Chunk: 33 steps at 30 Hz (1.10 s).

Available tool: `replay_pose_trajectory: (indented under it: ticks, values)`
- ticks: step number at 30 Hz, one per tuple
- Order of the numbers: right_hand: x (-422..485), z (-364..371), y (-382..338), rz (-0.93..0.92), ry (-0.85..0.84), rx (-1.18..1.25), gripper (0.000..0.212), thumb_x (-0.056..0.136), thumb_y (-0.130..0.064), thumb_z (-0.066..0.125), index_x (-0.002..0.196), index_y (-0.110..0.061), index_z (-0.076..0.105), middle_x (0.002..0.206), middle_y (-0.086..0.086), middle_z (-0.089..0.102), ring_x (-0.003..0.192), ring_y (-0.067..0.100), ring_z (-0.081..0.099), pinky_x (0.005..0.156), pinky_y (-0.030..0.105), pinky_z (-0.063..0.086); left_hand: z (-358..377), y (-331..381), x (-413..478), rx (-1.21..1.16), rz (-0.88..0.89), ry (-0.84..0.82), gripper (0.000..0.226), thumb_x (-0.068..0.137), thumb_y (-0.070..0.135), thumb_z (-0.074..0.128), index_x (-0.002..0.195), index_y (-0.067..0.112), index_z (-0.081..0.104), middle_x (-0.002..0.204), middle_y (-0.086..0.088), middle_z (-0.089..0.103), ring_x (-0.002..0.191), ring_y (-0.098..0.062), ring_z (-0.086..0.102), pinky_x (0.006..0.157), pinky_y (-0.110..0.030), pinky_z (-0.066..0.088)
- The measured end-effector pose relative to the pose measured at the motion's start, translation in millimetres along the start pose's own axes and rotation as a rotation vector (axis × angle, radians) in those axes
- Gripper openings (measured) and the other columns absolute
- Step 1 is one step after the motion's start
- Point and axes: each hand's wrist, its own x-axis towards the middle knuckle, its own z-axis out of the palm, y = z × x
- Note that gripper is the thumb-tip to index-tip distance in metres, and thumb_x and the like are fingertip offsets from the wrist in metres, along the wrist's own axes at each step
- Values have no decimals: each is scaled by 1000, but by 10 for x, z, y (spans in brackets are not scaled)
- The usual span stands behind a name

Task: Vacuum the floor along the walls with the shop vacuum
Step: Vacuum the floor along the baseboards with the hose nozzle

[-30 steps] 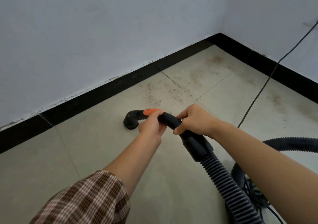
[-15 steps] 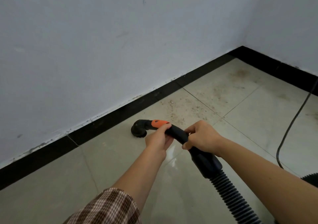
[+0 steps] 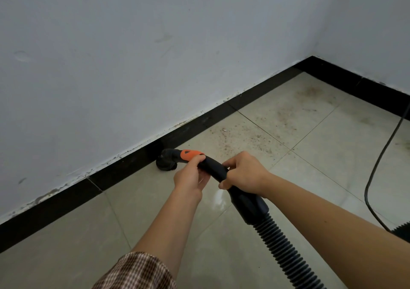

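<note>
The black vacuum nozzle with its round brush head sits on the tiled floor, right against the black baseboard. An orange piece marks the curved black handle tube. My left hand grips the tube just behind the orange piece. My right hand grips it further back, above the thick cuff where the ribbed black hose begins. The hose runs off the bottom edge. Brown dirt specks lie on the tiles ahead of the nozzle.
White walls meet in a corner at the upper right, with black baseboard along both. A thin black power cord trails over the floor on the right. Another bit of ribbed hose shows at the right edge. More stains lie near the corner.
The nozzle has moved from out on the tile up to the baseboard, both hands keeping their grip. My view has tilted up and left, so the vacuum's coiled hose on the right has dropped out.
</note>
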Motion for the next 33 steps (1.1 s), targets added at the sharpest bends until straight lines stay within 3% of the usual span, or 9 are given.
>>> replay_pose_trajectory:
  ticks: [8, 12, 17, 21, 29, 33]
  values:
    - [18, -64, 20, 43, 43, 41, 34, 74, -10, 78, 107, -13, 75, 93, 12, 73, 87, 27, 69, 84, 41, 59, 104, -25, 55, 35, 21, -1, 27, 83, 9, 73, 107, 0, 64, 97, -15, 71, 94, -23, 70, 68, -28, 57]
    - [53, -97, 89, 52, 79, 56, 31, 74, -11, 77, 105, -14, 76, 90, 12, 73, 84, 26, 69, 84, 42, 59, 204, -62, 83, 44, 36, -5, 17, 82, 10, 75, 94, 3, 65, 91, -13, 71, 83, -17, 69, 50, -19, 54]
    - [98, -157, 195, 66, 128, 76, 27, 73, -11, 78, 99, -15, 77, 84, 11, 73, 79, 26, 70, 80, 42, 60, 339, -123, 106, 45, 39, -61, 9, 84, 10, 73, 88, 6, 67, 86, -10, 72, 80, -13, 69, 51, -18, 55]
    - [135, -176, 272, 71, 154, 95, 27, 73, -14, 79, 100, -18, 77, 80, 5, 73, 71, 19, 70, 69, 30, 60, 428, -172, 141, 44, 47, -89, 6, 85, 12, 72, 85, 7, 68, 81, -6, 73, 77, -12, 69, 53, -17, 55]
    - [49, -260, 475, 81, 182, 118, 29, 73, -14, 78, 101, -21, 77, 80, 6, 74, 73, 22, 71, 75, 38, 61, 530, -351, 70, 68, 40, -132, 8, 86, 14, 72, 89, 7, 71, 85, -7, 75, 77, -11, 71, 57, -17, 55]
    - [-91, -352, 600, 95, 180, 176, 26, 71, -10, 78, 94, -22, 78, 76, 6, 75, 66, 21, 72, 64, 30, 61, 589, -461, -43, 75, 15, -142, 7, 85, 14, 73, 86, 7, 71, 82, -6, 75, 69, -8, 72, 57, -16, 55]
